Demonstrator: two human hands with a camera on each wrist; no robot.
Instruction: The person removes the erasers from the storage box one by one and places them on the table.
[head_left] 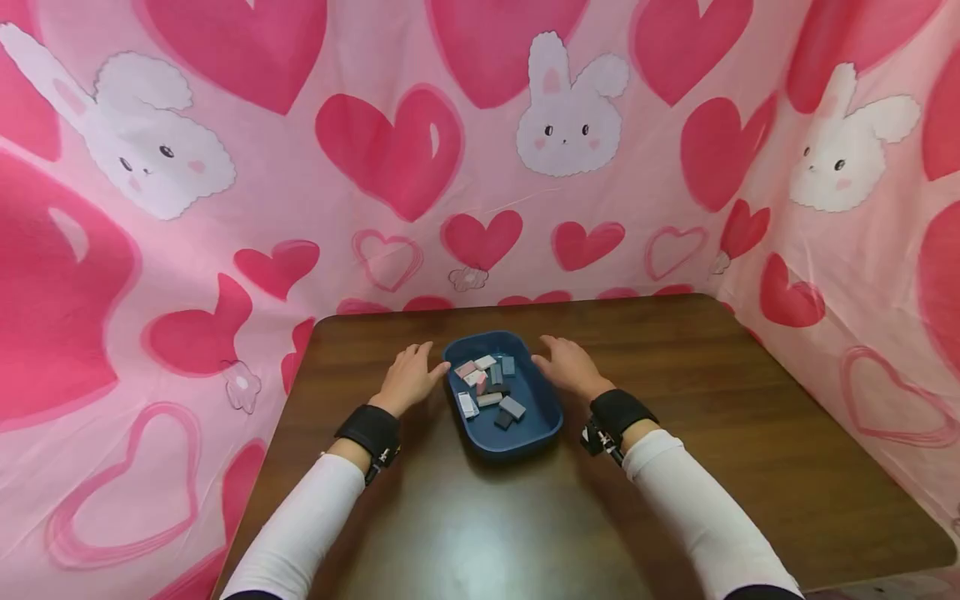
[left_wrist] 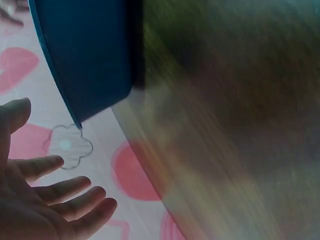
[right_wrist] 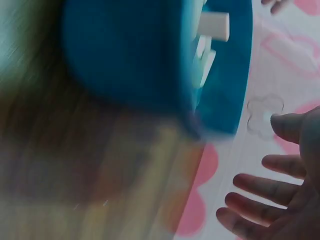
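Observation:
A blue plastic tub (head_left: 525,446) with rounded corners stands on the table, holding several small blocks: a grey one (head_left: 512,407), white ones such as this block (head_left: 485,362), plus pink, blue-grey and dark ones. To its left is my left hand (head_left: 408,379), thumb close to the rim; whether it touches I cannot tell. My right hand (head_left: 572,367) is at the opposite side, its thumb near the far right rim. Both wrist views show relaxed, spread fingers with nothing held; the left palm (left_wrist: 30,210) and right palm (right_wrist: 305,200) face the tub's sides.
The dark wooden table (head_left: 750,433) extends around the tub on all sides. Behind it and at both sides hangs a pink cloth (head_left: 480,192) with hearts and rabbits. Black straps with small cameras circle both wrists, such as the right strap (head_left: 621,412).

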